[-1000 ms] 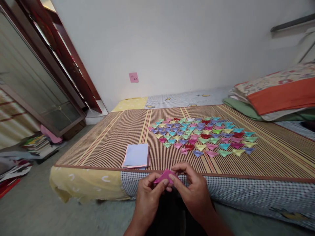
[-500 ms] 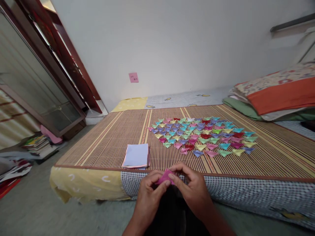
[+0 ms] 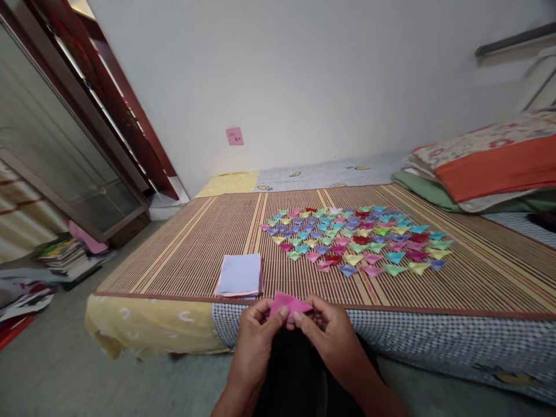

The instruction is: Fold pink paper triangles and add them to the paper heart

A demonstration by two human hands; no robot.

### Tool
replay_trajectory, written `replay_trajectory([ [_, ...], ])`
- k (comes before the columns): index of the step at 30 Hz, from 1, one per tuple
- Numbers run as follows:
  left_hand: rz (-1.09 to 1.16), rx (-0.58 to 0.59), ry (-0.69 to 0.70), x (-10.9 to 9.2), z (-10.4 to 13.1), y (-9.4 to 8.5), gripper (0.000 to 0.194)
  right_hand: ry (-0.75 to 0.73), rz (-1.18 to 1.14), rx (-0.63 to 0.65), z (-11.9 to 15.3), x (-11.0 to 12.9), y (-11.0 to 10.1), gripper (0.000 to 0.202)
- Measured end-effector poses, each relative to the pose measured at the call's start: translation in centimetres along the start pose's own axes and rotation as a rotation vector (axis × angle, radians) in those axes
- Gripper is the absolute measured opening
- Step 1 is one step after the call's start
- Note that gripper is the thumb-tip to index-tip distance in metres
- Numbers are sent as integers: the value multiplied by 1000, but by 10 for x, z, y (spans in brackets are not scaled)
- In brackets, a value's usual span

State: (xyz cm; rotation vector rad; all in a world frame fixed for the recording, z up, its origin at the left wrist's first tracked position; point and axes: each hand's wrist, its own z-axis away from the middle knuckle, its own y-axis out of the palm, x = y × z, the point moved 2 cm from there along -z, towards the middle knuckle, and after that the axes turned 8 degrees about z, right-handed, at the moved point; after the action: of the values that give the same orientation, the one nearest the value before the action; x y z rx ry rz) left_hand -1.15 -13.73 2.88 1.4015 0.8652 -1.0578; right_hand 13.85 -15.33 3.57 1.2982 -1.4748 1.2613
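Observation:
A small pink folded paper point(image 3: 288, 303) with a triangular shape is held between both hands just in front of the bed's edge. My left hand point(image 3: 259, 330) pinches its left side, thumb on the near face. On the right side, my right hand point(image 3: 329, 330) grips it between thumb and fingers. Beyond the hands, several rows of small folded papers point(image 3: 356, 240) in many colours lie on the striped mat point(image 3: 186, 249). A stack of square paper sheets point(image 3: 240, 274), pale blue on top, sits near the mat's front edge at the left.
Folded bedding point(image 3: 495, 168) is piled at the back right of the bed. A pink note point(image 3: 234, 136) is stuck on the wall. Books point(image 3: 65, 253) stand low at the left, near a glass-panelled cabinet door point(image 3: 87, 168).
The pink paper now shows a wider triangular face, with its point up. Both hands have shifted slightly, and the thumbs sit closer together on its lower edge.

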Motion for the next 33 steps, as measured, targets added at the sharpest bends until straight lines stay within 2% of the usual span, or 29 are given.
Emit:
replay_trajectory([
  [5, 29, 6, -11, -2, 1, 1, 31, 5, -63, -8, 0, -1, 3, 24],
  [10, 123, 69, -102, 0, 0, 1, 31, -15, -112, 11, -1, -6, 2, 29],
  [16, 197, 114, -123, -1, 0, 6, 32, -24, -118, 52, -1, -3, -1, 45],
  [19, 130, 78, -86, -2, 1, 6, 34, -50, -74, 94, -1, -1, -7, 46],
  [21, 45, 20, -63, -1, 1, 3, 35, -44, -29, 103, -2, -2, -11, 39],
  [24, -91, -45, -37, 1, 3, 1, 35, -27, 28, 58, -3, -4, -14, 22],
  [26, -164, -53, 7, 2, 5, 1, 35, -52, 74, -16, -4, -3, -12, 14],
  [30, -249, -49, 76, 1, 8, 6, 39, -263, 192, -239, -3, 3, -6, 17],
  [33, -289, -49, 90, -2, 10, 10, 40, -394, 246, -237, -3, 6, -3, 17],
])
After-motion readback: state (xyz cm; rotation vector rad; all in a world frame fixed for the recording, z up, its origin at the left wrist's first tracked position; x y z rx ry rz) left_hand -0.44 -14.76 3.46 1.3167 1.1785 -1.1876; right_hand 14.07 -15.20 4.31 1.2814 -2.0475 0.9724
